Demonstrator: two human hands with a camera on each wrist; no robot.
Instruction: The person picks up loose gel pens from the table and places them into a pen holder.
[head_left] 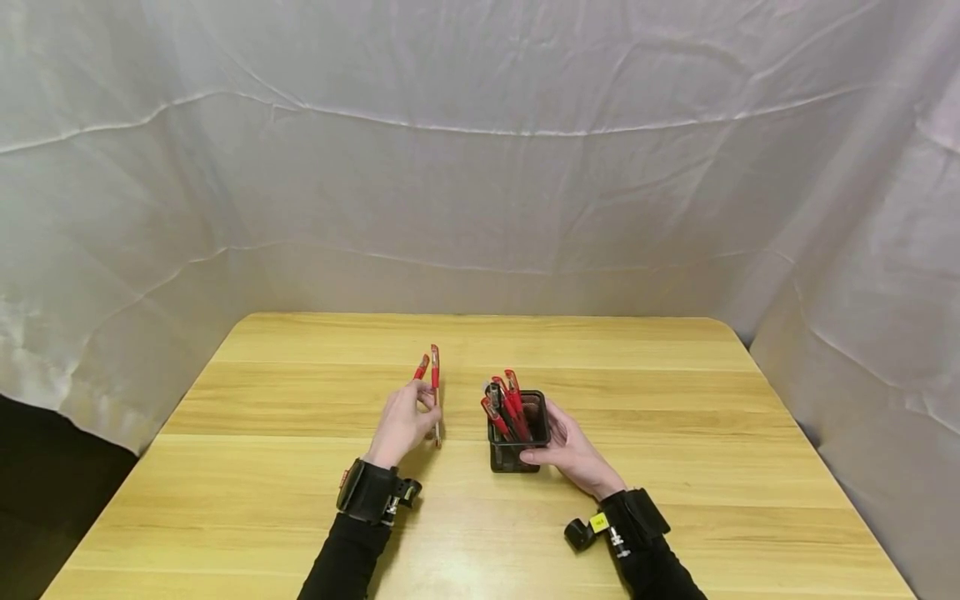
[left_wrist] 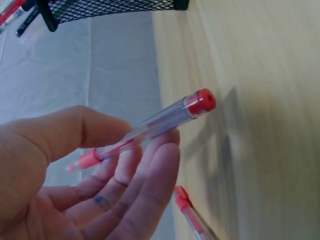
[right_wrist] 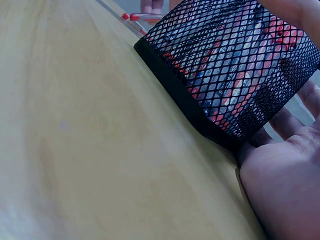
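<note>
My left hand (head_left: 402, 423) pinches a clear-barrelled pen (left_wrist: 167, 121) with a red cap between thumb and fingertips, just above the table. Its capped end points away from me in the head view. A second red-capped pen (left_wrist: 187, 207) lies close by, partly hidden behind this hand. To the right, my right hand (head_left: 573, 454) grips the side of a black mesh pen holder (head_left: 516, 461), thumb at the front and fingers around the back. Several pens (head_left: 510, 408), mostly red-capped with some black, lean inside it. The holder's base appears to rest on the tabletop.
The light wooden table (head_left: 262, 500) spreads around both hands. A pale cloth curtain (head_left: 480, 192) hangs behind it and along the sides. Each wrist carries a black strap (head_left: 369, 492) with a small camera.
</note>
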